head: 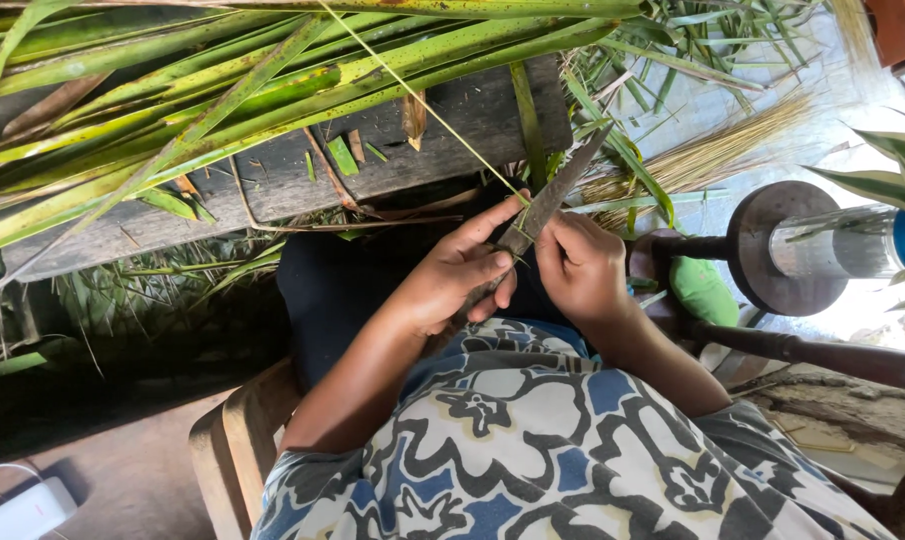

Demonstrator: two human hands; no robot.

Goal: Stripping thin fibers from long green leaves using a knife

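Note:
My left hand [455, 278] is closed around the handle end of a long dark knife [553, 195]. Its blade points up and to the right over my lap. My right hand [581, 262] is fisted right beside the blade and pinches a thin green leaf strip against it. A pale, thin strand [413, 95] runs from the hands up and to the left across the plank. Both hands touch each other at the knife. What lies under the fingers is hidden.
A weathered wooden plank [273, 180] carries long green palm leaves [173, 100]. A bundle of pale straw-like ribs [713, 150] lies at the right. A dark round disc with a clear bottle [798, 245] stands further right. A wooden seat [235, 450] and a white device [23, 510] are lower left.

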